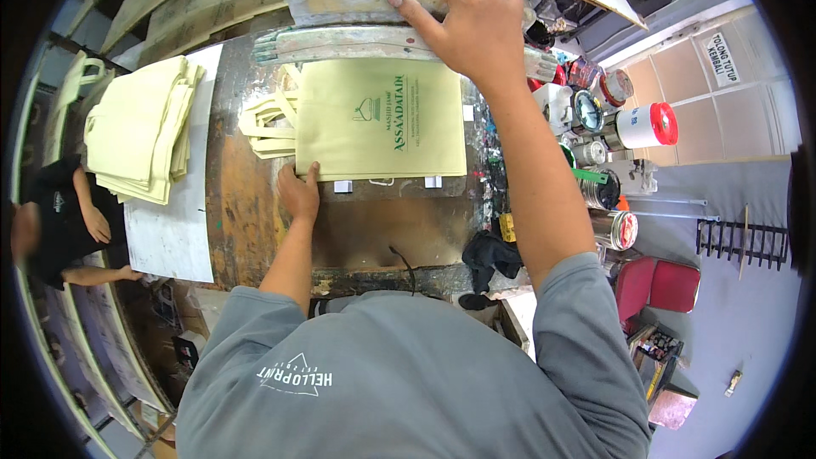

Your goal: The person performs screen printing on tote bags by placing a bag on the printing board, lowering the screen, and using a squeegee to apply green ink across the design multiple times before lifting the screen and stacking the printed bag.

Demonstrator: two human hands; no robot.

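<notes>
A pale yellow tote bag [340, 119] with green print lies flat on the worktable, its looped handles to the left. My left hand [297, 195] is closed at the bag's lower left corner, thumb on the edge; its fingertips are partly hidden. Beyond the bag, a long paint-stained bar [340, 47] of what looks like a printing screen's frame runs across. Behind it is a second bar wrapped in clear tape [340, 7]. My right hand [478, 30] reaches over the top and grips the taped bar, thumb along its front.
A stack of yellow tote bags [140, 127] sits on a white board [204, 229] at left. Beside it stands another person in black [64, 212]. Paint cans [637, 126] crowd the right side. Racks with printed bags [229, 0] rise behind the table. A black cloth [491, 255] lies near the table's right front.
</notes>
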